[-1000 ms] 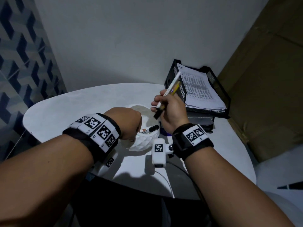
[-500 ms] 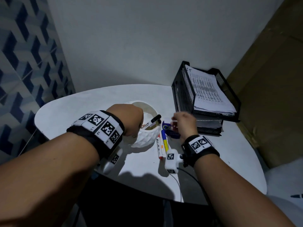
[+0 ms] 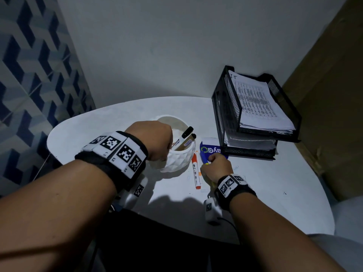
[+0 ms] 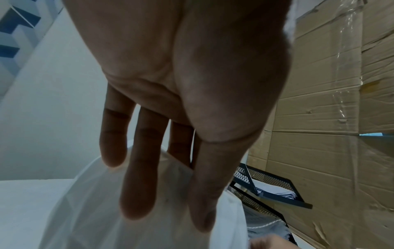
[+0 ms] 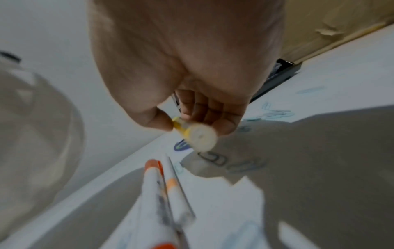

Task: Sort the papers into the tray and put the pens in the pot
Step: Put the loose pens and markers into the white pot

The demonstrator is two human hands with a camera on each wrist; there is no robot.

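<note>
While my left hand: my left hand (image 3: 157,140) rests against the near wall of the white faceted pot (image 3: 178,161), fingers (image 4: 138,185) straight and spread over its side, thumb along the rim, curled round nothing
Right hand: my right hand (image 3: 216,167) is down on the tabletop (image 3: 275,193) just right of the pot, thumb and fingers (image 5: 213,114) pinching a pen with a yellow and blue barrel (image 5: 181,126); its pale round end faces the wrist camera, which is blurred
Pot: it stands on the tabletop between my two hands, open at the top
Pens in the pot: a black-capped marker (image 3: 182,137) and a brown-barrelled pen (image 3: 186,143) lean together against the right side of the rim, tips sticking out
Pens left out: a white marker with orange-red ends (image 3: 195,171) and a thinner white pen with an orange band (image 3: 198,165) lie side by side, touching, between the pot and my right hand
Blue card: a blue and white printed card (image 3: 211,148) lies flat just beyond my right hand, near the tray
Tray: the black mesh tray (image 3: 231,107) sits at the far right of the tabletop, two tiers
Papers: a stack of printed sheets (image 3: 255,103) lies in the upper tier, more paper (image 3: 249,142) in the lower
Paper clips: a few lie loose near my right hand (image 5: 213,158)
</note>
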